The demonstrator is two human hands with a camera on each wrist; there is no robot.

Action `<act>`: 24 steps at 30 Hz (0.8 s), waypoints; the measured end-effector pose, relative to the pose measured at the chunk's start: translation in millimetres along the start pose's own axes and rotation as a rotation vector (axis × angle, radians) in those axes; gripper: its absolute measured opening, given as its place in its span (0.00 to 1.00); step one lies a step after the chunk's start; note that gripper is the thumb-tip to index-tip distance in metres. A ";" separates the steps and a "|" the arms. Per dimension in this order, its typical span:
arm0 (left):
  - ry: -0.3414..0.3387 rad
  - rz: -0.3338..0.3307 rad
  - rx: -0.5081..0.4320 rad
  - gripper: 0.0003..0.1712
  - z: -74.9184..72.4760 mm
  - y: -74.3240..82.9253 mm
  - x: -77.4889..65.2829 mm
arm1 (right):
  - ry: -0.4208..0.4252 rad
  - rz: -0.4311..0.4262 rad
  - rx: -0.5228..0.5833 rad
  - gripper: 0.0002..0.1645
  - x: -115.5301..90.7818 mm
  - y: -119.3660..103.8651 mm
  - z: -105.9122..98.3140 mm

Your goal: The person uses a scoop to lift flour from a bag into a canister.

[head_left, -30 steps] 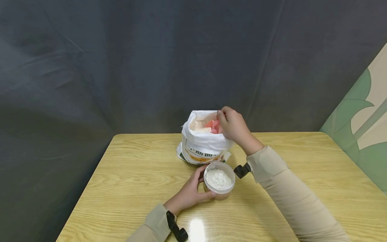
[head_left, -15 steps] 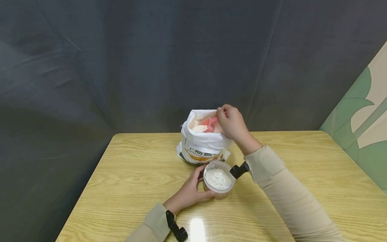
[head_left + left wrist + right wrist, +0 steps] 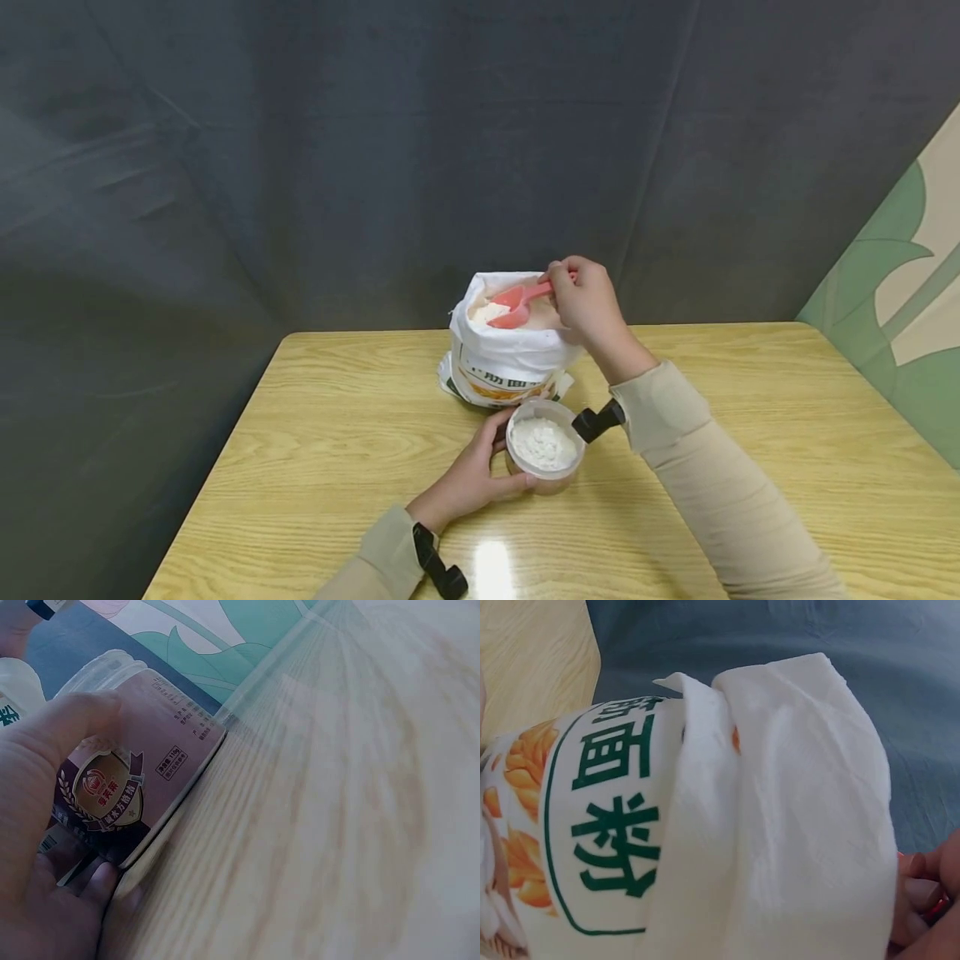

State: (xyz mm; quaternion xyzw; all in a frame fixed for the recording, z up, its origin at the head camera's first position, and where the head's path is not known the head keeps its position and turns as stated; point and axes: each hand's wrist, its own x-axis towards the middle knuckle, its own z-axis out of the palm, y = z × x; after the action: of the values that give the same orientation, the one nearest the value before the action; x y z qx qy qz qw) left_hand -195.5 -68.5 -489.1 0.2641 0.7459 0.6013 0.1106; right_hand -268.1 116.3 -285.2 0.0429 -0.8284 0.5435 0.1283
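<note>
My right hand (image 3: 588,304) pinches the handle of a pink scoop (image 3: 516,305), whose bowl sits just inside the mouth of a white flour bag (image 3: 517,354) with its top rolled down. Pale flour shows around the scoop's bowl. In the right wrist view the bag (image 3: 795,795) hides most of the scoop, and only fingers (image 3: 922,892) show at the edge. Standing on the table before the bag is a round plastic jar (image 3: 544,479) with white flour in it. My left hand (image 3: 472,477) grips the jar from its left side; the left wrist view shows the jar's printed label (image 3: 112,791).
A wooden table (image 3: 337,433) bears the bag and jar, which stand close together. Behind it hangs a dark curtain (image 3: 375,167). At the right is a wall panel with a green leaf pattern (image 3: 915,333).
The scoop has risen within the bag's mouth and levelled out, so its bowl and handle now show. My right hand has moved slightly up. My left hand and the jar stay put.
</note>
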 end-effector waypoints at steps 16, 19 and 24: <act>-0.003 -0.028 -0.004 0.53 -3.3 3.8 -3.1 | 0.056 0.061 0.231 0.21 -12.5 1.9 -15.8; -0.001 -0.024 -0.007 0.53 -3.4 2.6 -3.6 | 0.073 0.069 0.240 0.20 -13.9 3.8 -16.4; -0.002 -0.022 -0.016 0.53 -3.2 1.2 -3.8 | 0.119 0.064 0.285 0.19 -16.5 4.6 -19.5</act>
State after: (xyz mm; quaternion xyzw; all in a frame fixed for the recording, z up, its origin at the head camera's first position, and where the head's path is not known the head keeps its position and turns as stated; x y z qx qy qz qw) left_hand -193.5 -73.0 -487.7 0.2556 0.7438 0.6058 0.1200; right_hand -249.9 134.8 -286.2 0.0018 -0.7347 0.6610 0.1525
